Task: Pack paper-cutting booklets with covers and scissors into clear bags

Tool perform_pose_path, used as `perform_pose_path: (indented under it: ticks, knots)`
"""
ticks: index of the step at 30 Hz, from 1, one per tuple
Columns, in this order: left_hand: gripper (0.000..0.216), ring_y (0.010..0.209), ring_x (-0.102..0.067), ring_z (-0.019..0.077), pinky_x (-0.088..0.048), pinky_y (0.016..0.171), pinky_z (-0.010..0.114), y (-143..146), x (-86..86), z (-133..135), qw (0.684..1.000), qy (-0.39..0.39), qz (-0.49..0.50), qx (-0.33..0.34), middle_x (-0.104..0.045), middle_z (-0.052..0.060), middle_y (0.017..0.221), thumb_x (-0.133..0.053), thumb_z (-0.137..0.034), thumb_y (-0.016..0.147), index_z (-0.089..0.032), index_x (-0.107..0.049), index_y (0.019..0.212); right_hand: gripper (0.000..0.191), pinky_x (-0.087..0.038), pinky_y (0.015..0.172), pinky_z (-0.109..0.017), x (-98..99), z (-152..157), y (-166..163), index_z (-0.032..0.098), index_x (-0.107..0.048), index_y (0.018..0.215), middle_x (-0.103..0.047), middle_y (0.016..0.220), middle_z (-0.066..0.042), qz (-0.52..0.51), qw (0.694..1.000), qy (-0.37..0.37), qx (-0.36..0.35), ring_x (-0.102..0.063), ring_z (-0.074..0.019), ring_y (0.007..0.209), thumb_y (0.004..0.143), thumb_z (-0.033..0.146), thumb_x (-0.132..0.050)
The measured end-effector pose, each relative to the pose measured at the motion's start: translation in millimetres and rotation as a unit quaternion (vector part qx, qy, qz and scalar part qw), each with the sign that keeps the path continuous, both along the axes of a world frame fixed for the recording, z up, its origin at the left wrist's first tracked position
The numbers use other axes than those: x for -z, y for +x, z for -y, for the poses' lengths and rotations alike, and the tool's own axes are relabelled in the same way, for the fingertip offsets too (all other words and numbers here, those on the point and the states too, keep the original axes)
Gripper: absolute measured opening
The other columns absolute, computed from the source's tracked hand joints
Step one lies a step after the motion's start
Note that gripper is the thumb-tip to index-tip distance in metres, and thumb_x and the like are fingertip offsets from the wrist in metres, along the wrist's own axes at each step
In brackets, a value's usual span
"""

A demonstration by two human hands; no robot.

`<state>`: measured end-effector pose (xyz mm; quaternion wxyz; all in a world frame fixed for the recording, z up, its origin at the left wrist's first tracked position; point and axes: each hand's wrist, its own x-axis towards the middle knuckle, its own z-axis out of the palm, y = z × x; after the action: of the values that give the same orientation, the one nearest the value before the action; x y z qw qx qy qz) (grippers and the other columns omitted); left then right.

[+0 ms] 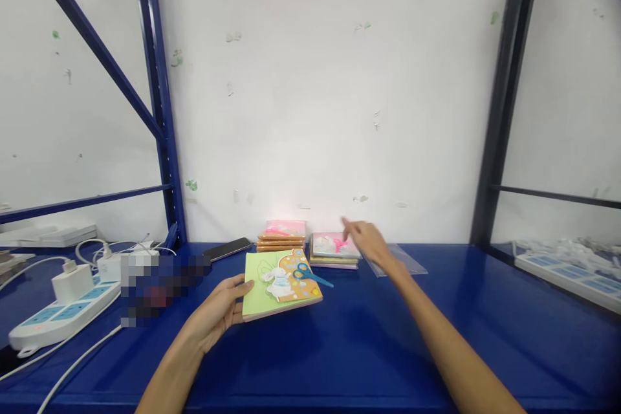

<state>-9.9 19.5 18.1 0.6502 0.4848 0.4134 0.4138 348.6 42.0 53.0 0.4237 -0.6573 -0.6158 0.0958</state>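
Note:
My left hand grips the left edge of a green paper pad with a rabbit picture, tilting it slightly off the blue table. Small blue-handled scissors lie on top of that pad. My right hand reaches forward with a finger stretched out, just over the right stack of colourful pads; it holds nothing. A second stack with a pink top stands against the wall to the left.
A dark phone lies at the back left. White power strips with chargers and cables fill the left side. A clear plastic sleeve lies right of the stacks. Shelf posts stand on either side.

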Motion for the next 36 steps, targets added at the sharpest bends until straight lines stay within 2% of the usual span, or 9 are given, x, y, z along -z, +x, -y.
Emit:
perform_pose_path:
  ticks: [2,4,7,11,15,21,28,31,36]
  knots:
    - [0.053,0.087,-0.08,0.0291,-0.066,0.066,0.032,2,2.0,-1,1.0,-0.001,-0.004,0.0,-0.078,0.02,0.114,-0.07,-0.017,0.088,-0.008,-0.053,0.137,0.063,-0.048,0.07,-0.033,10.3,3,-36,0.019,-0.071,0.068,-0.063,0.058,-0.001,0.021,0.994,-0.04,-0.101,-0.064,-0.0192,0.063,0.093,0.073,-0.05]
    - [0.054,0.087,-0.08,0.0295,-0.066,0.066,0.033,3,3.4,-1,1.0,-0.001,-0.006,-0.002,-0.077,0.021,0.116,-0.07,-0.017,0.088,-0.008,-0.052,0.139,0.062,-0.044,0.059,-0.029,23.4,7,-62,0.019,-0.068,0.068,-0.063,0.058,0.0,0.023,0.981,-0.077,-0.179,-0.059,-0.0158,0.054,0.084,0.078,-0.059]
    - [0.055,0.087,-0.08,0.0291,-0.066,0.067,0.033,3,3.8,-1,1.0,0.002,-0.013,-0.017,-0.078,0.021,0.115,-0.07,-0.019,0.089,-0.009,-0.05,0.139,0.061,-0.039,0.047,-0.025,40.8,8,-80,0.02,-0.065,0.084,-0.067,0.068,0.0,-0.006,0.958,-0.13,-0.256,-0.055,-0.0123,0.047,0.079,0.08,-0.063]
    - [0.055,0.083,-0.08,0.0286,-0.065,0.065,0.032,4,2.0,1,0.999,0.003,-0.025,-0.026,-0.079,0.021,0.111,-0.071,-0.02,0.089,-0.01,-0.05,0.139,0.063,-0.037,0.04,-0.022,53.8,2,-82,0.019,-0.059,0.102,-0.064,0.067,0.002,-0.068,0.934,-0.167,-0.307,-0.051,-0.0099,0.043,0.084,0.08,-0.056]
    - [0.052,0.084,-0.08,0.0288,-0.065,0.066,0.033,5,0.0,3,0.999,-0.002,-0.031,-0.019,-0.078,0.023,0.113,-0.069,-0.019,0.09,-0.007,-0.051,0.138,0.059,-0.039,0.04,-0.021,56.1,-4,-82,0.02,-0.057,0.101,-0.063,0.066,0.003,-0.118,0.93,-0.153,-0.313,-0.051,-0.0095,0.044,0.085,0.077,-0.058]
    - [0.051,0.084,-0.08,0.0275,-0.064,0.066,0.032,5,-0.7,4,0.999,-0.011,-0.049,-0.008,-0.078,0.023,0.111,-0.07,-0.02,0.089,-0.005,-0.055,0.135,0.051,-0.033,0.037,-0.021,42.0,-4,-75,0.021,-0.057,0.091,-0.066,0.059,0.001,-0.138,0.934,-0.139,-0.3,-0.061,-0.0137,0.045,0.086,0.071,-0.062]
    - [0.045,0.084,-0.08,0.0267,-0.062,0.067,0.031,-6,-4.4,6,0.995,0.001,-0.096,-0.01,-0.081,0.018,0.104,-0.07,-0.022,0.088,-0.008,-0.061,0.13,0.046,-0.032,0.038,-0.02,28.2,-3,-40,0.022,-0.052,0.091,-0.062,0.051,0.005,-0.122,0.956,-0.115,-0.242,-0.058,-0.0121,0.041,0.091,0.067,-0.058]
    - [0.049,0.085,-0.079,0.0273,-0.061,0.065,0.03,-15,-5.0,3,0.992,0.005,-0.117,-0.034,-0.081,0.016,0.102,-0.074,-0.023,0.084,-0.009,-0.062,0.129,0.043,-0.033,0.039,-0.02,25.3,-2,-22,0.021,-0.052,0.091,-0.062,0.051,0.004,-0.1,0.96,-0.133,-0.227,-0.059,-0.0125,0.041,0.093,0.064,-0.057]
    - [0.043,0.079,-0.078,0.0264,-0.058,0.06,0.028,-34,-6.2,0,0.986,0.011,-0.159,-0.056,-0.082,0.013,0.09,-0.077,-0.024,0.078,-0.01,-0.067,0.119,0.043,-0.035,0.041,-0.021,24.6,8,-4,0.019,-0.059,0.09,-0.066,0.053,0.001,-0.046,0.946,-0.216,-0.236,-0.061,-0.0136,0.042,0.09,0.062,-0.062]
